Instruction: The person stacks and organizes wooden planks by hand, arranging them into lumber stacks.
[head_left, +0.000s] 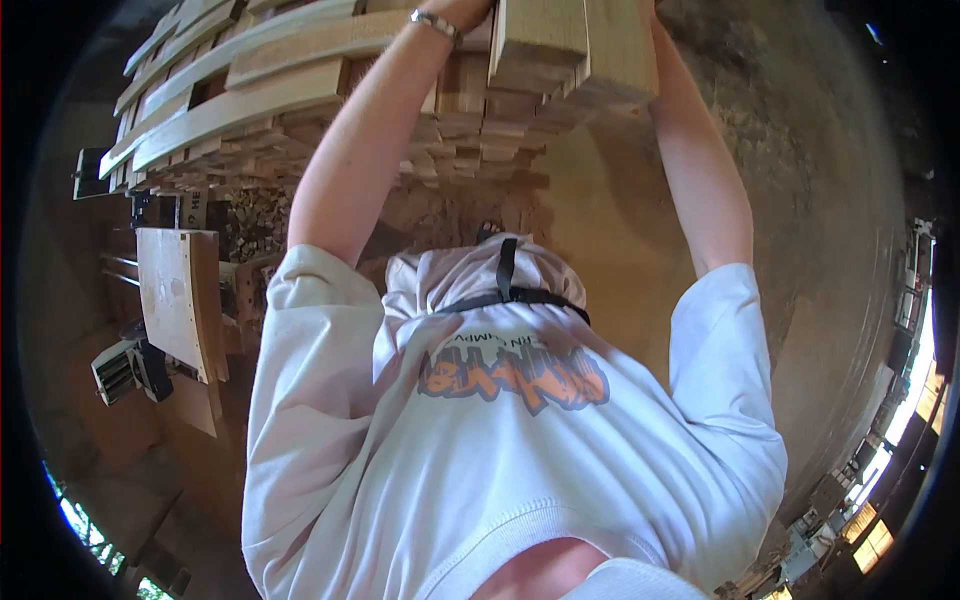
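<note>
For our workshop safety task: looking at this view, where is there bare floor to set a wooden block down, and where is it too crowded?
Bare dirt floor lies beyond the arm at picture right, bordered by the stacked wooden blocks and the sheds at the edge. It is crowded on the other side: curved slats on the stack, an upright board, scraps and a machine beneath.

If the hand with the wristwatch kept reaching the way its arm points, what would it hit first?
Probably the stacked wooden blocks it already reaches into; the left hand is mostly cut off, so contact is unclear.
</note>
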